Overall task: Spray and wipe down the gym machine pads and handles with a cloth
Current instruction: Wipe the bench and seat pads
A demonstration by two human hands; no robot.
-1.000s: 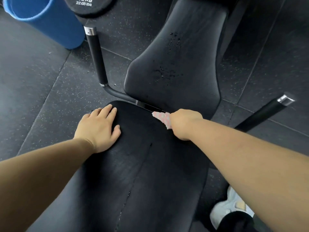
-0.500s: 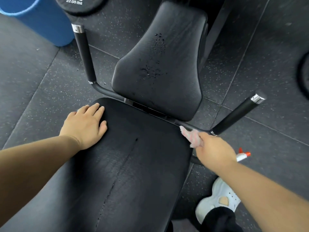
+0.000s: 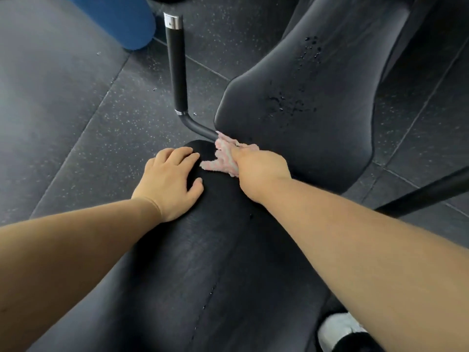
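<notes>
Your right hand (image 3: 261,171) grips the one cloth (image 3: 224,154), bunched, at the gap between the two pads, where it touches the bent bar of the left handle (image 3: 176,64). Your left hand (image 3: 168,181) lies flat, fingers straight, on the near pad (image 3: 203,270). The far pad (image 3: 330,138) carries spray droplets: sprayed but unwiped, in my judgement. The near pad shows only a few drops along its seam. Handles counted: two. The right handle (image 3: 431,191) appears not yet wiped. No spray bottle is in view.
</notes>
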